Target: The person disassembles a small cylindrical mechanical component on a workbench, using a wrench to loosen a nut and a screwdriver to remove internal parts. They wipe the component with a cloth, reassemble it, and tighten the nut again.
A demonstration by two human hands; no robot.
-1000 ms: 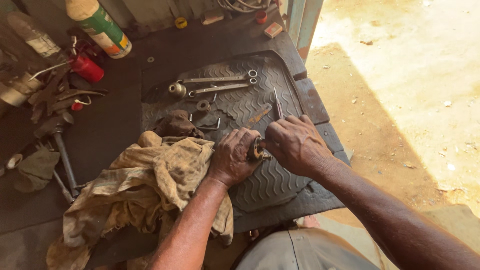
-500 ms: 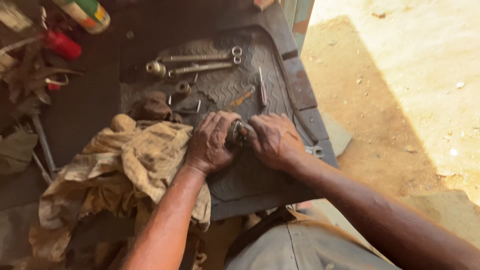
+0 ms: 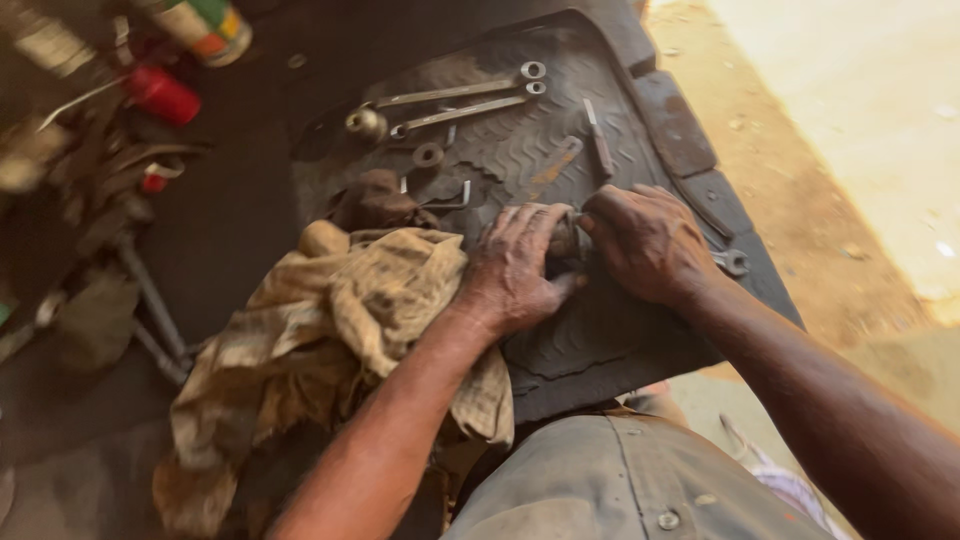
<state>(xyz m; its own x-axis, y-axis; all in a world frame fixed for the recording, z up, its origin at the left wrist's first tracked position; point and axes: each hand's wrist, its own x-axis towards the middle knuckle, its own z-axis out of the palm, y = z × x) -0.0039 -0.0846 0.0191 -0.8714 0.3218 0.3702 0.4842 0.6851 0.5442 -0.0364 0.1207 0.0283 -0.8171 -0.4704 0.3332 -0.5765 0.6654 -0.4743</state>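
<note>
My left hand [image 3: 515, 268] and my right hand [image 3: 645, 240] are closed together around a small metal part [image 3: 566, 240] that shows only between the fingers, just above a black ribbed rubber mat [image 3: 590, 330]. My left forearm lies over a dirty tan rag [image 3: 330, 330]. What the part is cannot be made out.
On the mat's far side lie two long wrenches [image 3: 460, 100], a socket [image 3: 366, 124], a washer [image 3: 428, 154], a thin rod [image 3: 598, 138] and a rusty flat tool [image 3: 552, 168]. A red can [image 3: 162, 95], a green-and-yellow spray can [image 3: 205, 25] and dark tools sit at the left. Sunlit dirt ground lies to the right.
The view has shifted, so the mat and tools sit a little differently in frame. Both hands stay closed together on the small part; the fingers have changed grip slightly.
</note>
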